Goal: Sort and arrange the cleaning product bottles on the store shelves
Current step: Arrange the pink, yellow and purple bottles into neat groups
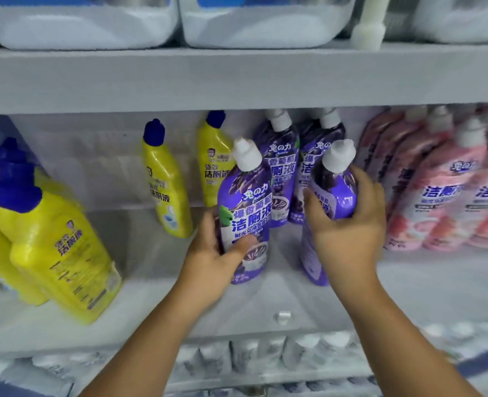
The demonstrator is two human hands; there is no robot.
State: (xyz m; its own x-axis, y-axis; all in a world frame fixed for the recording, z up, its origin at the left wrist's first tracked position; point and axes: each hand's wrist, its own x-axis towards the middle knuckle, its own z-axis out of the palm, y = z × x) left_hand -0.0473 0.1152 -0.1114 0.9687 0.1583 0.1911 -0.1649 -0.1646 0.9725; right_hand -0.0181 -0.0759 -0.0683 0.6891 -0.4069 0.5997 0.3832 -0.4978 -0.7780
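My left hand (211,250) grips a purple toilet-cleaner bottle with a white cap (245,196) low on its body, thumb across the label. My right hand (348,224) wraps around a second purple bottle (334,181) just to the right; its lower part shows below my palm. Both stand near the front of the white middle shelf (151,296). Two more purple bottles (282,167) stand behind them against the back.
Two yellow bottles with blue caps (165,179) stand at the back left of the purple ones; larger yellow bottles (56,242) lean at the far left. Pink bottles (443,190) fill the right side. White jugs (85,21) sit on the upper shelf; white packs (265,353) lie below.
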